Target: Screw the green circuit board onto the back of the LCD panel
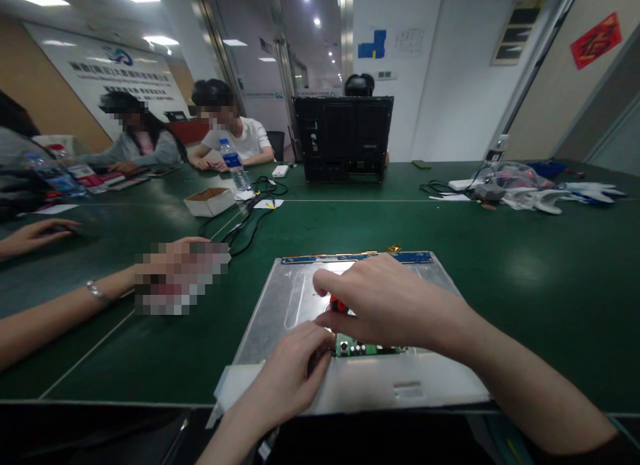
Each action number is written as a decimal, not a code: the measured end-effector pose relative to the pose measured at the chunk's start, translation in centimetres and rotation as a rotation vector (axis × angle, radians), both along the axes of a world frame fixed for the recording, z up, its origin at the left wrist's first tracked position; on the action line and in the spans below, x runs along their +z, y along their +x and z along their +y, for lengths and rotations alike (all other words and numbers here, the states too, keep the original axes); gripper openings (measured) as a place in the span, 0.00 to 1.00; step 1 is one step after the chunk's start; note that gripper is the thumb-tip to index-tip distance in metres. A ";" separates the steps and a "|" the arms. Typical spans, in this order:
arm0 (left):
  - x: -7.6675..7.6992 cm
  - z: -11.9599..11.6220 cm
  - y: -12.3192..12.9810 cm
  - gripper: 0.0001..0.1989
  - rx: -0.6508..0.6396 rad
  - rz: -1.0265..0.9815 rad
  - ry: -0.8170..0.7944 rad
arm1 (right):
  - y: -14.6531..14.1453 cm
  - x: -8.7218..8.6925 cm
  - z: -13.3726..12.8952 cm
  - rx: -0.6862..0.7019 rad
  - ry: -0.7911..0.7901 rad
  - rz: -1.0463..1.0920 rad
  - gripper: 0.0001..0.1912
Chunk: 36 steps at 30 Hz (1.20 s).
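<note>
A flat silvery metal panel [260, 311] lies on the green table in front of me, with a blue circuit strip [420, 257] along its far edge. On its near part sits a green circuit board [357, 348], partly covered by my hands. My right hand [390, 305] is closed around a red and black tool [339, 304], likely a screwdriver, held over the board; its tip is hidden. My left hand [300, 361] rests at the board's left end with its fingers curled together; whatever is between them is hidden.
Another person's arm [115, 283] reaches over the table on the left. Farther back are an open box [209, 201], cables [250, 218], a water bottle [234, 163] and a large black monitor [343, 138]. Gloves [540, 199] and plastic bags lie at the back right. Several people sit around.
</note>
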State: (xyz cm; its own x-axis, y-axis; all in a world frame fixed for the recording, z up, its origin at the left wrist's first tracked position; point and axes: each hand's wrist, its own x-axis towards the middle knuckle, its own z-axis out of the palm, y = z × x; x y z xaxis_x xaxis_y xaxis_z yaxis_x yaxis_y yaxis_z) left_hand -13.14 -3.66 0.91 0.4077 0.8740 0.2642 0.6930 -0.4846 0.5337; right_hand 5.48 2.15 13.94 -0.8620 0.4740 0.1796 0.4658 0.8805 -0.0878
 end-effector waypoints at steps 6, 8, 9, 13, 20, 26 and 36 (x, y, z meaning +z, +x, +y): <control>0.3 0.0 0.0 0.07 -0.019 -0.035 0.001 | 0.1 -0.1 -0.2 0.058 -0.015 0.037 0.10; 0.1 0.1 0.0 0.07 -0.013 -0.029 -0.001 | 0.0 -0.2 -0.1 0.053 -0.024 0.041 0.13; 0.1 0.1 0.0 0.07 -0.006 -0.019 -0.003 | 0.0 -0.2 0.0 0.037 -0.020 0.043 0.14; -0.1 0.1 -0.1 0.07 0.000 0.000 -0.010 | -0.1 -0.2 0.2 0.005 0.028 0.047 0.09; -0.1 0.0 0.0 0.06 -0.013 -0.030 -0.007 | 0.2 -0.2 0.0 0.072 0.018 0.070 0.09; 0.1 0.0 0.0 0.07 -0.005 -0.029 0.011 | 0.0 -0.1 -0.3 0.044 0.043 0.015 0.06; -0.1 0.0 0.0 0.07 -0.019 -0.001 -0.005 | 0.2 0.1 -0.2 0.035 0.033 0.013 0.09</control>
State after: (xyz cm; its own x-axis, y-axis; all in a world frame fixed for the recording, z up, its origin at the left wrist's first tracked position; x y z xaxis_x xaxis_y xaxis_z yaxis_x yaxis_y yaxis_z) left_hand -13.10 -3.61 0.81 0.4243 0.8672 0.2605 0.6830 -0.4954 0.5368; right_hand 5.72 1.91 14.01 -0.8757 0.4368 0.2057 0.4333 0.8990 -0.0641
